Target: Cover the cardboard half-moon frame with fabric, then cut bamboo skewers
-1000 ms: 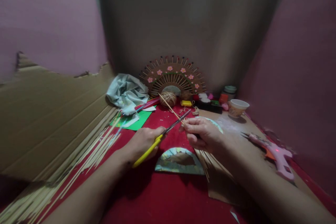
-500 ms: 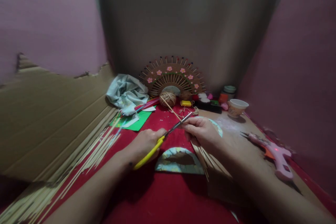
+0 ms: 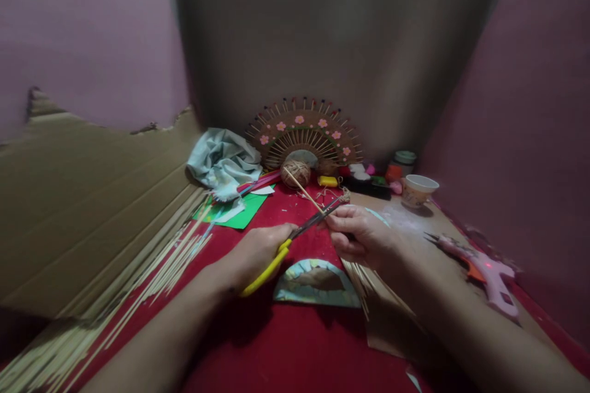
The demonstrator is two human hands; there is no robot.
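My left hand (image 3: 265, 247) is closed round the yellow handles of a pair of scissors (image 3: 266, 275). Their blades point up and right and cross a thin bamboo stick (image 3: 302, 188). The stick's lower end is pinched in the fingers of my right hand (image 3: 359, 230), close to the blades. Beneath and in front of the hands lies a cloth-covered half-ring piece (image 3: 318, 285) with a brown underside. Several more sticks (image 3: 358, 282) lie under my right hand, partly hidden by the forearm.
A twine ball (image 3: 295, 174) and a flowered half-round fan (image 3: 304, 132) stand at the back. Crumpled cloth (image 3: 224, 163) and green paper (image 3: 239, 214) lie left, above long sticks (image 3: 152, 282). On the right are a paper cup (image 3: 419, 190) and a pink glue gun (image 3: 488, 270), its light red.
The scissor blades have opened a little around the stick. My right hand has shifted slightly right, with its lower fingers less tucked in. The view has moved slightly.
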